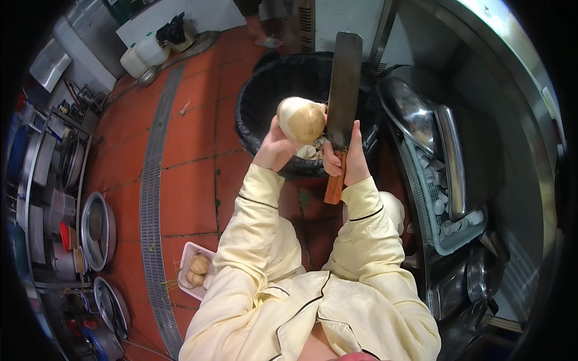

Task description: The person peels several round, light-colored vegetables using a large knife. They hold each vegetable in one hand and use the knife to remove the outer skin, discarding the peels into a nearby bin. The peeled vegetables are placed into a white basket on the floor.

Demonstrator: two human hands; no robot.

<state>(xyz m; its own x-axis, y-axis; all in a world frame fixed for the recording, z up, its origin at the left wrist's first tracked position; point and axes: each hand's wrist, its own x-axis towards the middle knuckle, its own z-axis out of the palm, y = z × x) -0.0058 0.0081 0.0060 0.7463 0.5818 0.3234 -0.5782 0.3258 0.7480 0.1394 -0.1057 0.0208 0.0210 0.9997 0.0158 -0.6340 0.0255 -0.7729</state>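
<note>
My left hand (pixel 277 146) holds a round, tan root vegetable (pixel 308 122) from below; part of its skin is off and white flesh shows. Upright in my right hand (pixel 345 160) is a wide-bladed cleaver (pixel 344 85), gripped by its wooden handle (pixel 335 180). The blade stands just right of the vegetable; whether they touch I cannot tell. Both are above a bin lined with a black bag (pixel 259 101), with pale peelings (pixel 311 152) inside. A pink plastic basket (pixel 189 249) with several similar vegetables (pixel 198 266) sits on the floor by my left elbow.
A metal drain grate (pixel 156 180) crosses the red tile floor. On the left are shelves of pans and steel basins (pixel 97 230). At the right stand a blue-green plastic basket (pixel 445 248) of small white pieces and steel pans (pixel 483 275). Another person's foot (pixel 268 42) is beyond the bin.
</note>
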